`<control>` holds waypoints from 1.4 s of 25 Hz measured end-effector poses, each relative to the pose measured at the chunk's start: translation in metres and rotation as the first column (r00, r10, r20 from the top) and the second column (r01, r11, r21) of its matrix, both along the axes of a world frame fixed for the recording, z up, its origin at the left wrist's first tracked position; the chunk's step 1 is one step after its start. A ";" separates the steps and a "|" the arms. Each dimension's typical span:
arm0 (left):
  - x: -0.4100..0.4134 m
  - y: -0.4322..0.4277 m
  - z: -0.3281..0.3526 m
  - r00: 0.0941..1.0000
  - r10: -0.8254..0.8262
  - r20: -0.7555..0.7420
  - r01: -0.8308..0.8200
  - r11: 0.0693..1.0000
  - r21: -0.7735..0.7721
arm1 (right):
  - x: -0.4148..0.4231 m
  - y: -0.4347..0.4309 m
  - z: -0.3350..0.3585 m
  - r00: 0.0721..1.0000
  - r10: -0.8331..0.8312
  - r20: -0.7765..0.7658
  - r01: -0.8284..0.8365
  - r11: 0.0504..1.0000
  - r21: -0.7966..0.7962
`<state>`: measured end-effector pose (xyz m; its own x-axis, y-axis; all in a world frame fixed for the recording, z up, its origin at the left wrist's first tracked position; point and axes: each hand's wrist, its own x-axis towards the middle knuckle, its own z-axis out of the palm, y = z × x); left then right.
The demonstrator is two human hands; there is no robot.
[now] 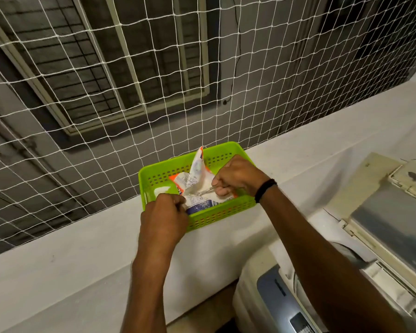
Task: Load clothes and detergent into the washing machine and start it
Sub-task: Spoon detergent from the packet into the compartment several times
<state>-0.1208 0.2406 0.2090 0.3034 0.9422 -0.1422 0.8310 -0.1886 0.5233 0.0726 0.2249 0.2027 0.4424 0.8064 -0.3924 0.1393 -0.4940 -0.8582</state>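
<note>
A white, orange and blue detergent packet [197, 188] stands open inside a green perforated basket [221, 212] on a white ledge. My left hand [163, 217] pinches the packet's near edge at the basket's front left corner. My right hand [235, 176], with a black band on the wrist, holds a thin metal spoon [207, 190] whose tip is inside the packet's mouth. The top-loading washing machine [274, 296] stands at the lower right with its lid [389, 212] raised; its drum is mostly hidden by my right arm.
The white ledge [82, 248] runs across the frame from lower left to upper right. A white rope safety net [130, 92] rises directly behind the basket. Beyond it are a grey wall and barred windows.
</note>
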 end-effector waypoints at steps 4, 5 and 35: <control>0.000 -0.001 0.001 1.000 0.000 0.029 -0.001 1.000 0.014 | 0.003 -0.008 0.007 0.999 -0.017 -0.044 0.015 0.999 -0.034; -0.001 -0.001 0.001 1.000 -0.001 0.030 0.001 1.000 0.013 | 0.006 -0.010 0.007 0.998 -0.037 -0.060 0.036 0.999 -0.025; 0.172 -0.093 -0.018 0.634 -0.289 0.717 0.166 0.957 0.239 | 0.119 -0.252 0.014 0.691 -0.669 -0.273 0.713 0.694 0.102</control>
